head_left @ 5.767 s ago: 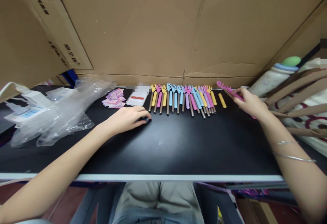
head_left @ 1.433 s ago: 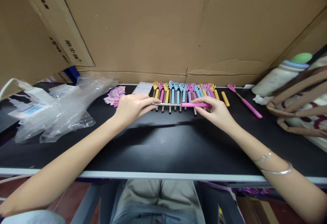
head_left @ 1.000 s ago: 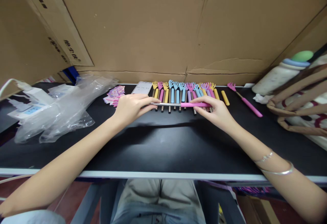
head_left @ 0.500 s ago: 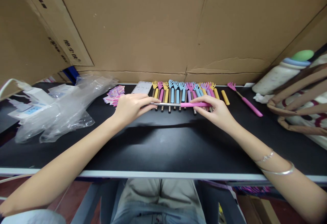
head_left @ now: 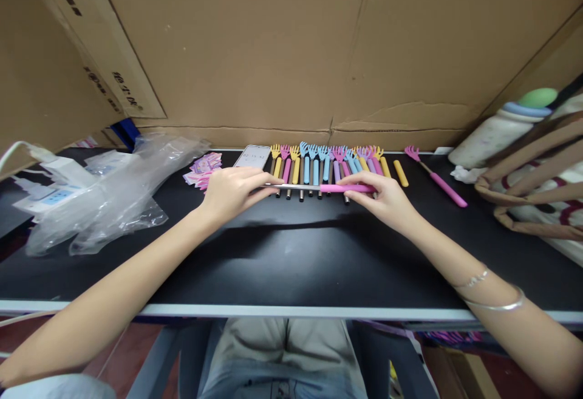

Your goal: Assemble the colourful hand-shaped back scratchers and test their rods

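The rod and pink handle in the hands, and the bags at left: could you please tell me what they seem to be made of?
Rod: probably metal, smooth and polished, as it looks silvery and shiny.
Pink handle: likely plastic or rubber, evenly coloured and smooth; the look leaves open which.
Bags: apparently thin, glossy plastic film, being see-through, wrinkled and glinting.

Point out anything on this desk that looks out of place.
One yellow handle lies right of the row of claw-headed rods, apparently unpaired. A crumpled white wad, probably tissue, lies near the bottle like litter.
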The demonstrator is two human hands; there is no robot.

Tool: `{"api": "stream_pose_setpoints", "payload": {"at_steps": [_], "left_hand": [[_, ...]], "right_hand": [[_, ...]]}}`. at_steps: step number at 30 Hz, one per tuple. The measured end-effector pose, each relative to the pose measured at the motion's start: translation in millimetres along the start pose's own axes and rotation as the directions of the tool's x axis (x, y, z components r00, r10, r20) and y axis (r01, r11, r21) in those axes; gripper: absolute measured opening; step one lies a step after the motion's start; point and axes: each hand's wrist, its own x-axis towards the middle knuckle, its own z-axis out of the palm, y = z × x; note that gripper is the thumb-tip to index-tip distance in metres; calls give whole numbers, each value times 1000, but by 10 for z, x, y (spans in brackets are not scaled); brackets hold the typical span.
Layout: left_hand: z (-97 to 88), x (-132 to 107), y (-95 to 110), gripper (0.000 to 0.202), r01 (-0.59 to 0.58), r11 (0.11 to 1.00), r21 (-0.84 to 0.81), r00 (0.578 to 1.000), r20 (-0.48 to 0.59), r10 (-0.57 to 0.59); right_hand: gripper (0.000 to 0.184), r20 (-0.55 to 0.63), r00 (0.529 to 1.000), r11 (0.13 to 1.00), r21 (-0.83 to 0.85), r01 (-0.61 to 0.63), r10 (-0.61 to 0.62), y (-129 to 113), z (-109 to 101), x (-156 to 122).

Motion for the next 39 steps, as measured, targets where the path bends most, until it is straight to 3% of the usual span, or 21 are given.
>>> {"api": "stream_pose_setpoints", "payload": {"at_steps": [20, 30, 33, 39], "left_hand": [[-3, -8, -21, 14, -74, 997, -15, 997, -33, 73], [-6, -20, 21, 15, -154, 986, 59, 985, -68, 157], [-1, -27, 39, 15, -156, 984, 86, 986, -54, 161], [24, -18, 62, 20, -81, 992, 96, 995, 57, 76]], "right_hand": [[28, 188, 977, 991, 62, -117, 104, -32, -47, -18], [34, 420, 897, 969, 133, -210, 137, -8, -85, -49], [35, 420, 896, 969, 124, -214, 144, -15, -74, -46], [33, 318, 939, 991, -17, -134, 132, -9, -37, -29]]}}
